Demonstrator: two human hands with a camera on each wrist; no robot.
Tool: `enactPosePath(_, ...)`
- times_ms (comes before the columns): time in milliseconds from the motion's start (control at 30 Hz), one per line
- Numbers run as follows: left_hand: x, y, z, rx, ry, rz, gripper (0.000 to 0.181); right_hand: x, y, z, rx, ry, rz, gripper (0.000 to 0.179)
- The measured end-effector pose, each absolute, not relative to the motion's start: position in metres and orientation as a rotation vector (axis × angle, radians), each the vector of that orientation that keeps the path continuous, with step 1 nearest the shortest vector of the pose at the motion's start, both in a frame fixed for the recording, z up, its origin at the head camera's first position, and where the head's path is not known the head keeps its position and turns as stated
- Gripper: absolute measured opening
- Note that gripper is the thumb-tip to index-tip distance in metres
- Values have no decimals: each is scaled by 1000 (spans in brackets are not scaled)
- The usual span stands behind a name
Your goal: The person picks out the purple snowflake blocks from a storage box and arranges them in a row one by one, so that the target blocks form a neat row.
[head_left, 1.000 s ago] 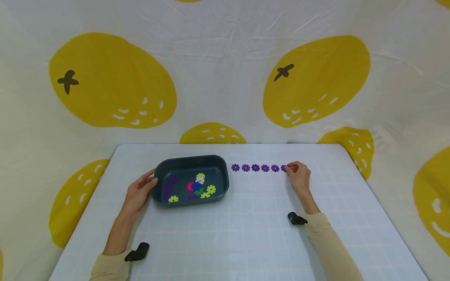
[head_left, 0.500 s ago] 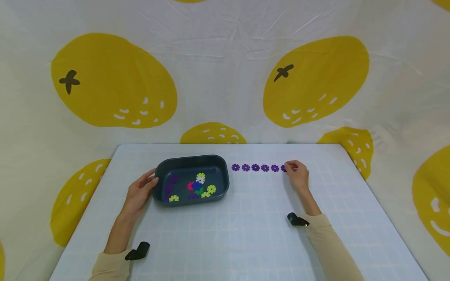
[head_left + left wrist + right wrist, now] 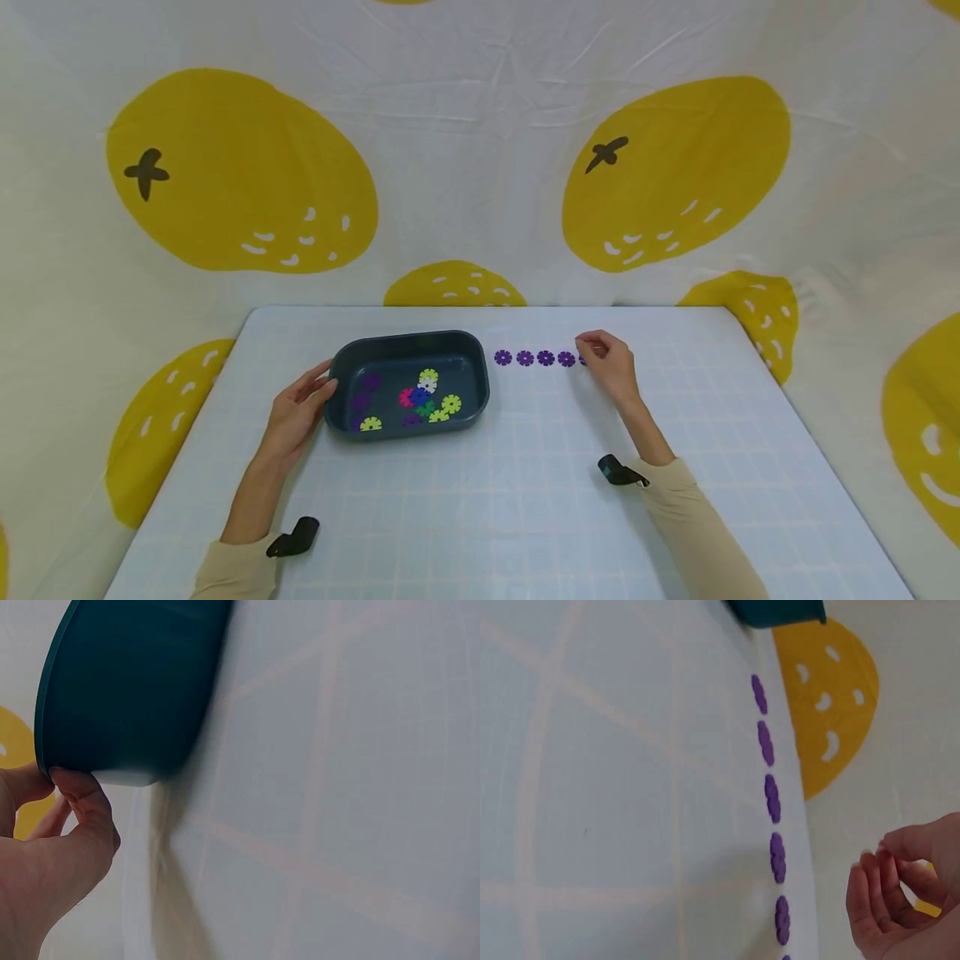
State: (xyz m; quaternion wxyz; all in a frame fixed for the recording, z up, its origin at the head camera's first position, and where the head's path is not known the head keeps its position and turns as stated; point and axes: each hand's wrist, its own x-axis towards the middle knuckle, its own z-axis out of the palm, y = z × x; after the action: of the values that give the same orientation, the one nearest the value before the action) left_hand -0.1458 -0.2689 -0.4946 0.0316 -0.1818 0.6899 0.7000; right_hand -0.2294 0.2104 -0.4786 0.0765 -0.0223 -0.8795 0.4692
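My left hand (image 3: 292,417) pinches the left end of a dark teal tray (image 3: 408,339), thumb and fingers on its rim; in the left wrist view the hand (image 3: 67,832) grips the edge of the tray (image 3: 135,690). Inside lie several flower-shaped plastic discs: purple, yellow (image 3: 451,404), white, pink, blue (image 3: 420,397) and green. Right of the tray runs a straight row of purple discs (image 3: 545,358). My right hand (image 3: 611,367) hovers over the row's right end, hiding part of it. In the right wrist view that hand (image 3: 900,892) has thumb and fingers loosely curled with nothing between them.
A pale checked cloth covers the table (image 3: 480,517), its far edge just behind the tray and row. Behind it hangs a white backdrop (image 3: 465,167) with yellow fruit prints. Small black devices (image 3: 294,537) are strapped at both wrists.
My right hand has come away from the last purple disc in the row, moving left and slightly up. My left hand and the tray have stayed put.
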Motion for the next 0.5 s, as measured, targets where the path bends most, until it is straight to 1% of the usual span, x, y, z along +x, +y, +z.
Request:
enactPosePath(233,-145,-268,-494,-559,2132,2159,65,-229,184,-473,110,-2612,1453,21)
enactPosePath(500,-145,-266,-493,-585,2131,2158,62,-224,146,-464,316,-2594,1571,20)
